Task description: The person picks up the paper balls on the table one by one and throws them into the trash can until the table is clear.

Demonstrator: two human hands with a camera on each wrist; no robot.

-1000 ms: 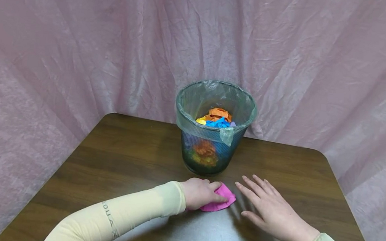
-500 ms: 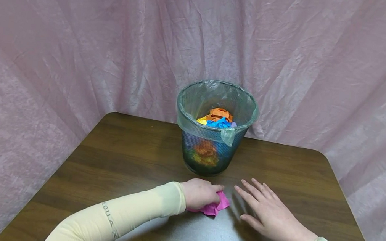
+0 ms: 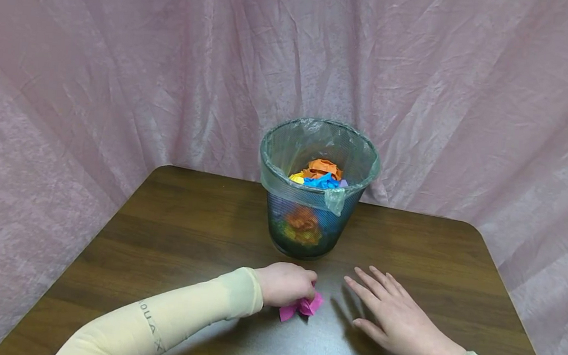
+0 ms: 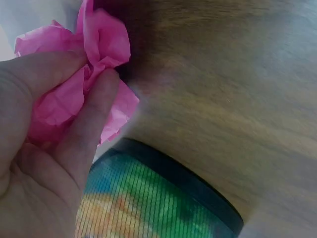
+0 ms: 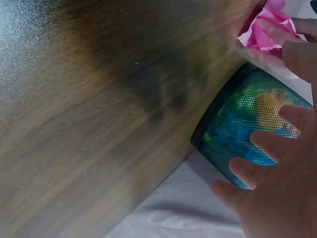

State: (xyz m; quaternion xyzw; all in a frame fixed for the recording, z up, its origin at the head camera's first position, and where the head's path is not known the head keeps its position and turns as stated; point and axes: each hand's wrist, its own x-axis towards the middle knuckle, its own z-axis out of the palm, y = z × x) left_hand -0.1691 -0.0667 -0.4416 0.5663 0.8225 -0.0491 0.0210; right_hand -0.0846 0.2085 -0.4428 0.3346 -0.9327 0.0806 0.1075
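A crumpled piece of pink paper (image 3: 307, 306) is pinched between the thumb and fingers of my left hand (image 3: 287, 285), low over the table in front of the bin. The left wrist view shows the creased pink paper (image 4: 59, 101) bunched around the fingertips. To the right, my right hand (image 3: 396, 317) hovers over the table with its fingers spread, holding nothing. In the right wrist view the fingers of my right hand (image 5: 282, 193) stand apart in front of the bin.
Behind the hands stands a mesh waste bin (image 3: 273, 216) with a clear plastic liner. Orange paper (image 3: 324, 168), blue paper (image 3: 321, 181) and other crumpled pieces lie inside it. The brown wooden table (image 3: 184, 219) backs onto a pink curtain (image 3: 222, 70).
My left hand has drawn slightly to the left, and the pink paper has gone from a flatter shape to a bunched one in its fingers. My right hand has barely moved.
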